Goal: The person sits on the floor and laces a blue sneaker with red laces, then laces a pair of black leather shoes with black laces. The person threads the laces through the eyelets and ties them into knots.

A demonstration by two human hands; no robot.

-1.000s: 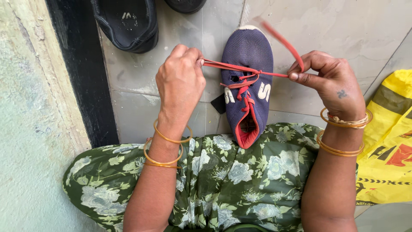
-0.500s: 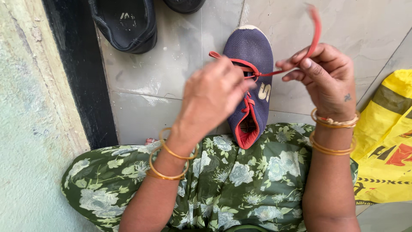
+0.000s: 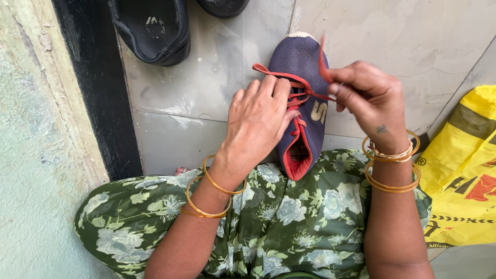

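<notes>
1. The blue shoe lies on the grey tiled floor in the upper middle of the frame, with its toe toward the top edge and its heel against the knee in the green flowered dress.
2. A red lace crosses the top of the shoe, and one loose end sticks out to the left of it.
3. The left hand rests over the left side of the shoe; its fingers are pressed together and their tips touch the lace where it crosses.
4. The right hand is at the right side of the shoe; thumb and forefinger pinch the other end of the lace, which stands up from the fingers.
5. Both wrists carry gold bangles.
6. A black shoe lies in the upper left of the frame, near a dark door frame.
7. A yellow bag lies at the right edge.
</notes>
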